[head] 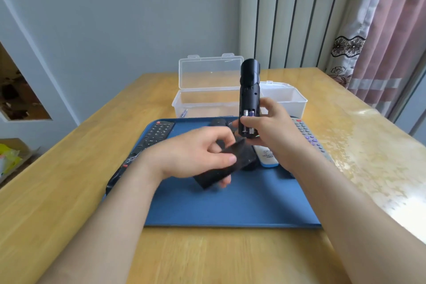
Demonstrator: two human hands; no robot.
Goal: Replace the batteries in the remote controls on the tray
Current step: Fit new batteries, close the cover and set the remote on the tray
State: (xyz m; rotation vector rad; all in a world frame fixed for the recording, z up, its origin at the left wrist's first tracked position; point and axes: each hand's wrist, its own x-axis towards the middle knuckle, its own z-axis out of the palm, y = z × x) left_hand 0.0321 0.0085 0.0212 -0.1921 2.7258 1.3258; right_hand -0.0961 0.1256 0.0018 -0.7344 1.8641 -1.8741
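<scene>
Above the blue tray [230, 205], right hand [274, 127] gripped the black remote [250, 90] upright — compartment open, two batteries [248, 114] seated; left hand [198, 152] pinched its cover [244, 158]; other remotes [159, 132] on tray judged pending.

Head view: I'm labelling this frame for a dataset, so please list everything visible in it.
table: one, light wood, under everything
tray: one, blue, on the table
held remote: one, black, upright in right hand, back open
batteries: two, metallic, in the held remote's compartment
battery cover: one, black, in left hand
black remotes: seemingly two, black, tray's left edge
grey remote: one, grey, tray's right edge
white remote: one, white with blue end, mid-tray
open box: one, clear, behind tray, lid up
second box: one, clear, beside it
curtain: one, pink, far right
left hand: one, holds the battery cover
right hand: one, grips the held remote
</scene>
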